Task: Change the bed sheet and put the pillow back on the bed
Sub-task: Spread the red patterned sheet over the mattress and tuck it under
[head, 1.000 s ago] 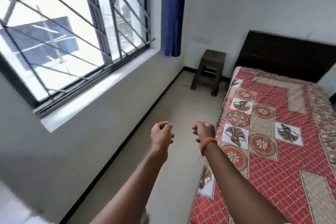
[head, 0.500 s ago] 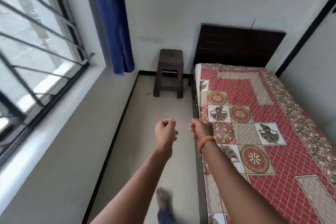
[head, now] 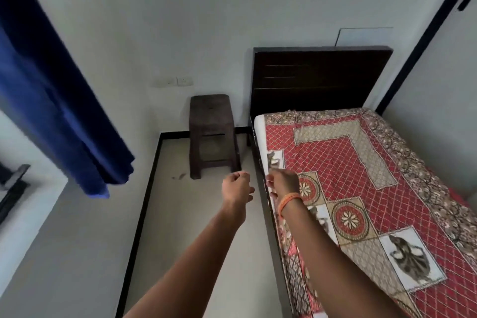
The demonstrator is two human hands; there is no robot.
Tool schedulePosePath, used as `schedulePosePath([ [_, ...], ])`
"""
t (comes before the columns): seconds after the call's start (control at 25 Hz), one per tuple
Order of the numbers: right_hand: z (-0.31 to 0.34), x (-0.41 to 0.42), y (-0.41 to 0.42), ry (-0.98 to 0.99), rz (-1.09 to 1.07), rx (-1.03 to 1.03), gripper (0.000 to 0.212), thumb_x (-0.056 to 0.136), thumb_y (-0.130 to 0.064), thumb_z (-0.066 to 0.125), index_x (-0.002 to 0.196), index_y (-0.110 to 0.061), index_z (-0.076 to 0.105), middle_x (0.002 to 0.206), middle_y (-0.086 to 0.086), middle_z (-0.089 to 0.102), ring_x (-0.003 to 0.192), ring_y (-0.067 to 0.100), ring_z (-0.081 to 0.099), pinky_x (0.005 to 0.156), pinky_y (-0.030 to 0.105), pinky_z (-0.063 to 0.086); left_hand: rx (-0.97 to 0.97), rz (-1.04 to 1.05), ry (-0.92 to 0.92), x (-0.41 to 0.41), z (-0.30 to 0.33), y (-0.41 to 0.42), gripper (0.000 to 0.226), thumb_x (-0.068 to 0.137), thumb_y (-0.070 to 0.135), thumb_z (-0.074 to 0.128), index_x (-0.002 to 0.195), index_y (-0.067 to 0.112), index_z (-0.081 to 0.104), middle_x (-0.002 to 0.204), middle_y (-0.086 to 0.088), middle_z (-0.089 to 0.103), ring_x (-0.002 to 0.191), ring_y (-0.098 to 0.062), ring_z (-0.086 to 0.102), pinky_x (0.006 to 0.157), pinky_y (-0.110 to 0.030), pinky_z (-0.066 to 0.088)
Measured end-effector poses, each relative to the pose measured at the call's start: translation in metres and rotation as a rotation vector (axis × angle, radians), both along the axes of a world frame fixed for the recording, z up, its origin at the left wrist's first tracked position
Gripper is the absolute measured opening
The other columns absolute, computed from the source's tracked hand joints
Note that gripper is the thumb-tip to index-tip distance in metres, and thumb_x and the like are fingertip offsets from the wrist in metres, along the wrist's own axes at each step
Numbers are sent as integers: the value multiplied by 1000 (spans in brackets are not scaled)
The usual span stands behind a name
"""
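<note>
Along the right wall stands the dark-headboard wooden bed [head: 320, 77], its red patterned patchwork bed sheet [head: 361, 178] spread flat. Beside it sits a brown plastic stool [head: 211, 134]. Left hand [head: 236, 188] curls empty; right hand [head: 282, 183] seems to pinch nothing, its grip unclear.
</note>
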State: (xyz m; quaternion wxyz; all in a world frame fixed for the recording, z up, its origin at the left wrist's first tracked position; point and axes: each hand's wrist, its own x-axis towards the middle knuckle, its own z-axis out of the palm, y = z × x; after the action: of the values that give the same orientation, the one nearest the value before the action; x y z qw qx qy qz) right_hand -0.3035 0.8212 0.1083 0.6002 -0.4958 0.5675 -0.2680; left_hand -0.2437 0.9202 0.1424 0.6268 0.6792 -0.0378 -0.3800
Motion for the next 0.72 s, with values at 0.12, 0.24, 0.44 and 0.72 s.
schedulePosePath([
  [0.12, -12, 59, -92, 5, -32, -1, 23, 86, -14, 59, 64, -11, 63, 72, 14, 67, 67, 25, 58, 60, 33, 44, 7, -44, 15, 74, -17, -97, 12, 97, 13, 49, 91, 14, 59, 80, -3, 55, 67, -15, 53, 60, -27, 43],
  [0.24, -33, 117, -181, 4, -97, 48, 24, 89, -12, 60, 65, -10, 63, 73, 9, 67, 69, 25, 59, 66, 37, 48, 3, -79, 34, 145, -41, -191, 14, 94, 4, 46, 88, 12, 56, 68, -4, 47, 55, -14, 45, 48, -23, 35],
  [0.44, -62, 223, -336, 72, -140, 141, 23, 89, -9, 57, 66, -10, 58, 81, 22, 66, 80, 33, 65, 69, 36, 44, 141, -191, 53, 270, -78, -366, 18, 93, 6, 46, 78, 11, 54, 60, -3, 48, 50, -15, 45, 40, -17, 30],
  [0.72, -149, 321, -542, 217, -190, 153, 16, 82, -18, 55, 70, -10, 61, 70, 10, 56, 70, 20, 47, 64, 36, 42, 375, -350, 2, 379, -172, -595, 19, 91, 12, 47, 75, 12, 57, 66, -6, 53, 52, -17, 51, 52, -25, 39],
])
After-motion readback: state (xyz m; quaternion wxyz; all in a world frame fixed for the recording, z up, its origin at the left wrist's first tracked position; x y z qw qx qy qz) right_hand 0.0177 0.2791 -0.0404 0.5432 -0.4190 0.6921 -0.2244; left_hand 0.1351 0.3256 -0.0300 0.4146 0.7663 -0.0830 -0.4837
